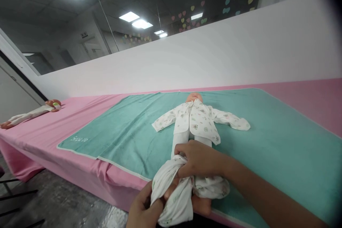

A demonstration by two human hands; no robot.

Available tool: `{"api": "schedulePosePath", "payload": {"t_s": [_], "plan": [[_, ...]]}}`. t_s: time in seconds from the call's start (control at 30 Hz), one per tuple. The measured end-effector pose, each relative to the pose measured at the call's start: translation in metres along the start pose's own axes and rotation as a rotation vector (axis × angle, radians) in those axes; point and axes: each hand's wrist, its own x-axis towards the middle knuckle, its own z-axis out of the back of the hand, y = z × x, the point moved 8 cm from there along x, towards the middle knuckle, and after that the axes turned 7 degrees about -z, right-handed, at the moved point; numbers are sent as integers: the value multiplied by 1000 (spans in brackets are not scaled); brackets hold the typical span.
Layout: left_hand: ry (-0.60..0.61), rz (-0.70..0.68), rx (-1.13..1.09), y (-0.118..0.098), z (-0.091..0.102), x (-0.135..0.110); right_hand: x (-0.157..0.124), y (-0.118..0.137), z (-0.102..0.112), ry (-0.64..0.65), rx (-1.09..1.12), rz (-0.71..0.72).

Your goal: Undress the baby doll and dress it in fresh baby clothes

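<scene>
Trousers [180, 203]: patterned; probably light, soft; best gripped by bunched edges.
Left hand [145, 208]: fingers curled, pinching lower fold.
Right hand [200, 158]: fingers closed on upper edge.

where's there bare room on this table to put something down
Bare: the green mat between its white lettering and the dressed doll; the mat's stretch right of the doll; the pink cloth between mat and second doll. Crowded: the near edge, where left hand and right hand grip the patterned garment.
</scene>
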Motion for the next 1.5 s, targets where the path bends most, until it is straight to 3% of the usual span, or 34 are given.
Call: {"api": "schedulePosePath", "payload": {"t_s": [0.17,0.37,0.53,0.67,0.9,1.03,1.13,1.3,1.4,1.5], "plan": [[100,162,-286,16,-26,2,-1,-3,4,97,115,-29],[139,-103,-111,4,-26,12,-1,-11,3,249,167,-2],[167,-161,-49,-12,-15,29,-2,-9,0,290,176,81],[334,-205,69,-30,-17,53,-2,-7,3,315,237,113],[551,-177,-291,-37,-27,87,0,-17,12,283,544,45],[592,-239,-161,-50,-39,100,4,-21,19,216,718,89],[581,-402,112,-70,-55,114,6,-22,22,162,799,100],[477,-847,463,-106,-100,141,8,-27,32,-54,920,91],[405,-884,561,-103,-124,159,10,-31,28,-78,877,35],[283,-908,475,-98,-125,169,14,-28,24,-92,722,31]]}}
